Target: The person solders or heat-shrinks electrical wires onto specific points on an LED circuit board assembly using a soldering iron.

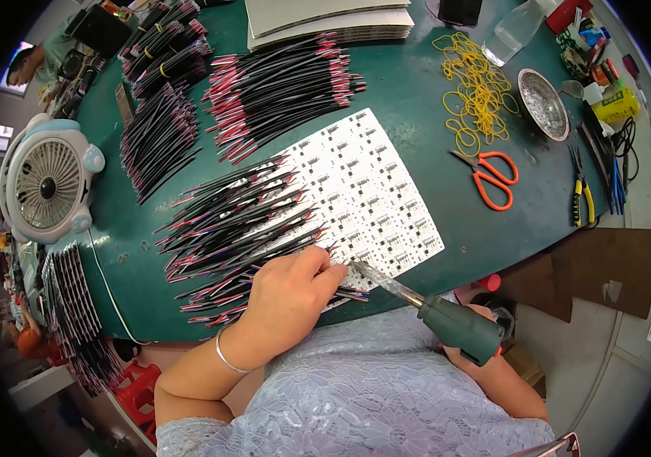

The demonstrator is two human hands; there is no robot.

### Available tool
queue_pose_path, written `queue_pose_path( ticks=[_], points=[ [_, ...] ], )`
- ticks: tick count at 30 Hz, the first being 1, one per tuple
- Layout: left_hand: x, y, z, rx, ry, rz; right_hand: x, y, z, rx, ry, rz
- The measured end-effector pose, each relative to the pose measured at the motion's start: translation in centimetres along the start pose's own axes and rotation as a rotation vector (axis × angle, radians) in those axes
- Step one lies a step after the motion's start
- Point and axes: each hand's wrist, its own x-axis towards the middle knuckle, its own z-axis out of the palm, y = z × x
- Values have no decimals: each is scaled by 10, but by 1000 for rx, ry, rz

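Note:
My left hand [289, 293] rests on the near edge of a white panel of small circuit boards [371, 194], its fingertips pinched on a thin black wire [341, 291] among several red-tipped wires laid across the panel. My right hand [472, 352] is mostly hidden behind the dark green handle of a soldering iron [459, 327] that it grips. The iron's metal shaft [382, 280] points up-left, its tip meeting the board right beside my left fingertips.
Bundles of black-and-red wires [280, 87] lie across the green table [417, 99]. Yellow rubber bands [478, 95], orange scissors [493, 177], a metal dish [543, 103], yellow-handled pliers [582, 198] sit at right. A small fan [47, 183] stands at left. Stacked grey sheets [325, 19] lie at the back.

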Motion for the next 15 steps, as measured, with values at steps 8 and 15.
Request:
queue_pose_path(
  ticks=[8,15],
  points=[
    [-1,2,-5,23,-70,-7,-13,-10,7,995,404,513],
    [2,1,-25,-263,-42,-111,-18,2,2,1032,396,489]
  ],
)
